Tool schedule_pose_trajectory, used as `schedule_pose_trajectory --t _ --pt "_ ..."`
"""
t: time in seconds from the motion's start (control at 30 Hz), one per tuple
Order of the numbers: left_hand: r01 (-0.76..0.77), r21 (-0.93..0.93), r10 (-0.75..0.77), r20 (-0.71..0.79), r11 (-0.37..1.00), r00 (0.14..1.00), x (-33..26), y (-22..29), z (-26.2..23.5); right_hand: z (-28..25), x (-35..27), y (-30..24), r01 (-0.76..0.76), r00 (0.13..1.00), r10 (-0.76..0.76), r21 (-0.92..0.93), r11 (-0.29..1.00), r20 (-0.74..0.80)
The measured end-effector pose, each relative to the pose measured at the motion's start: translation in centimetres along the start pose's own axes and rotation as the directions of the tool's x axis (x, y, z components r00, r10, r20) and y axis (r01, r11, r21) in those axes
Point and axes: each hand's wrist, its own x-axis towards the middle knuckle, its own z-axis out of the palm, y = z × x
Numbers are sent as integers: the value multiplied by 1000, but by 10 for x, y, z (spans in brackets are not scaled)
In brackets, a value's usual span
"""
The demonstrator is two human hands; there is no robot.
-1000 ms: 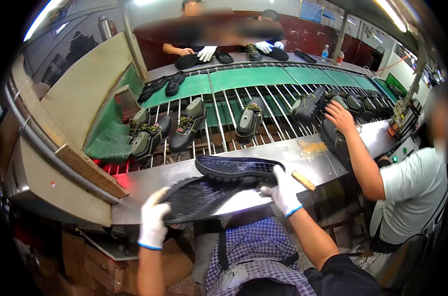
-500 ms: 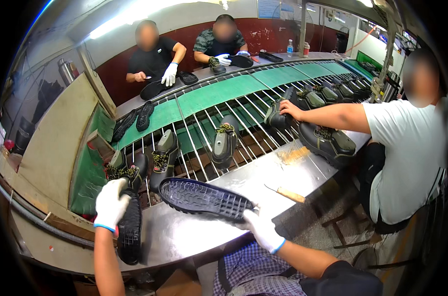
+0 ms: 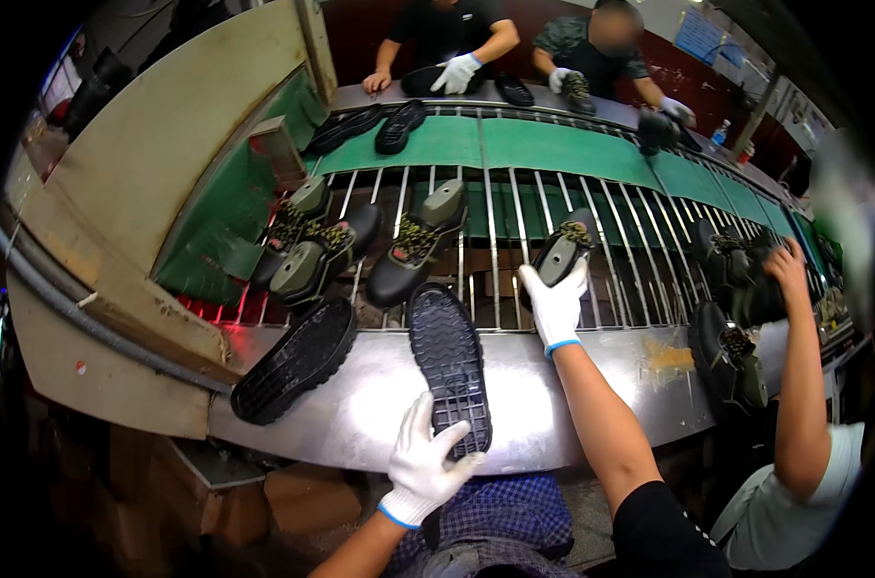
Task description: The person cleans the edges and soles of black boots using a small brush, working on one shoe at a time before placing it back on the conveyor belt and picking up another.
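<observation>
A black shoe sole [image 3: 447,356] lies tread-cavity up on the metal bench, its toe end toward the roller conveyor. My gloved left hand [image 3: 428,462] is at the heel end, fingers spread, thumb and fingertips against the sole's edge. On the conveyor rods, my gloved right hand [image 3: 558,308] is closed around the near end of a dark shoe upper [image 3: 568,246] with yellow-black laces. Left of the first sole, a second black sole [image 3: 298,361] rests at a slant on the bench edge.
Laced shoe uppers [image 3: 423,241] stand on the rods [image 3: 495,222], several at left. Two soles [image 3: 399,127] lie on the green belt [image 3: 543,149]. At right a co-worker's bare hand [image 3: 789,275] grips a shoe; two gloved co-workers sit opposite. A wooden partition [image 3: 168,125] borders the left.
My right hand has left the sole and moved onto the shoe upper. My left hand has gone from the left sole to the middle sole, which has turned lengthwise. The view has swung left.
</observation>
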Motion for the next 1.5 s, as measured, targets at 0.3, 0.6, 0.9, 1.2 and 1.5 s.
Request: schedule_pose_trajectory --t 0.3,0.6,0.9,1.2,1.5 --pt "-118 -98 118 2 988 993 14 -7 -15 -131 45 39 -439 897 89 846 304 433" --pt "535 -729 37 605 427 795 148 104 35 -252 -177 88 -374 892 -253 926 49 374" --pt "-131 -13 127 365 991 922 148 64 15 -260 -333 190 -300 803 25 368 880 595" --pt "336 332 -385 91 881 919 181 -54 31 -204 -312 221 -896 436 51 439 -63 899" --pt "538 -823 -332 463 183 822 216 -48 31 -198 -269 215 -898 439 -184 424 -118 880"
